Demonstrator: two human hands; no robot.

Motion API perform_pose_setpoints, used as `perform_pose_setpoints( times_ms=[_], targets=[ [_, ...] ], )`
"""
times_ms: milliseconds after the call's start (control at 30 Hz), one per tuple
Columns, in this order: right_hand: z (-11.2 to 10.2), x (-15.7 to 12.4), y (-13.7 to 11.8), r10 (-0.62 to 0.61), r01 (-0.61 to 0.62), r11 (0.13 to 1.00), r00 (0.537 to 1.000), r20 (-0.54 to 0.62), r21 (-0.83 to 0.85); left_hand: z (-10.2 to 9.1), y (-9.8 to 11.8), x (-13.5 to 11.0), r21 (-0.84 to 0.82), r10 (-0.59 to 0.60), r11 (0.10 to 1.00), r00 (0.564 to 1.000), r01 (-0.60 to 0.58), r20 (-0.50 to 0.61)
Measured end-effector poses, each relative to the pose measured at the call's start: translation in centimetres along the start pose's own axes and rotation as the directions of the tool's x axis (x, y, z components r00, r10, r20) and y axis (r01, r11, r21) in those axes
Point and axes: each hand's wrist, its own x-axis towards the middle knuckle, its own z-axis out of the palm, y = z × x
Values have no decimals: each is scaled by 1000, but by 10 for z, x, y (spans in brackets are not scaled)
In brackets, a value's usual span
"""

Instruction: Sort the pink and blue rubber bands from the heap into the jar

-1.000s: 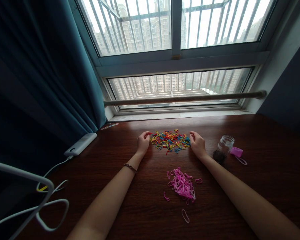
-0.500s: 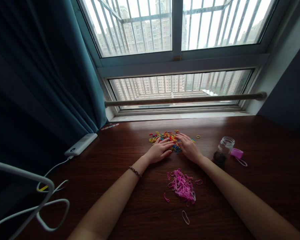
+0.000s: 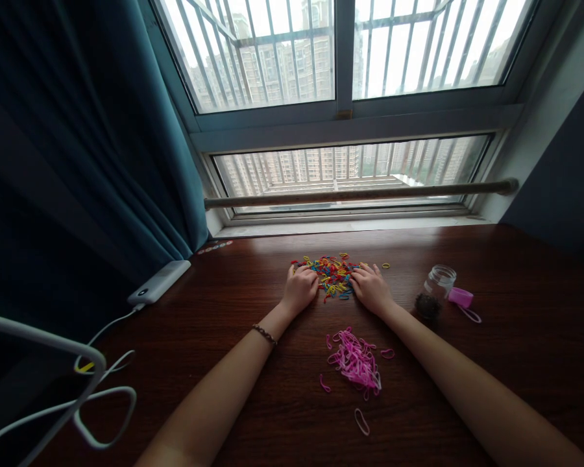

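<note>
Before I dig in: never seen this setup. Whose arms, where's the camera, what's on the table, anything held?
No machine here: these are a person's bare arms. One head-worn camera takes every picture, looking forward and down. On the wooden table, the left hand and right hand are at either side of a multicoloured pile of small bands. Nearer the camera lies a pink pile; to the right, a clear jar with dark contents. Whether either hand holds a band is too small to tell.
</note>
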Motion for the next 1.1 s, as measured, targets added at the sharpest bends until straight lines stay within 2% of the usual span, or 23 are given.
perform_pose_setpoints(
  times_ms=[133,233,367,533,667,767,833,867,933,967,1033,1100],
  targets=[
    [-1,-1,-1,123,-126,991,990,-71,-45,3,-5,1,5,-74,997,994,75,-79],
    [0,-1,1,251,-260,963,961,-118,-66,8,-12,3,-7,-152,988,980,152,-128],
    [3,-1,8,328,-331,944,941,-84,-18,18,-20,3,-5,-245,969,965,245,-90],
    [8,1,15,279,-271,958,956,-86,96,21,-23,3,-66,-244,968,970,242,-16],
    [8,3,15,181,-151,952,979,-92,268,19,-20,4,-186,-170,968,985,169,6],
    [5,3,11,50,2,910,992,-116,414,17,-18,5,-255,-106,962,994,95,-29],
    [3,3,8,19,58,891,986,-165,451,16,-20,6,-232,-157,964,983,131,-96],
    [2,4,8,32,56,894,982,-188,445,15,-23,7,-194,-214,963,968,187,-133],
    [1,4,12,108,-16,921,970,-217,389,16,-32,8,-87,-347,937,923,337,-168],
    [1,4,15,169,-86,936,960,-224,341,17,-38,8,-34,-411,911,899,411,-152],
    [2,5,22,330,-284,934,917,-224,216,19,-50,9,48,-505,860,861,507,-56],
    [5,5,28,480,-472,877,855,-194,92,21,-59,9,85,-525,850,849,520,60]
  ],
)
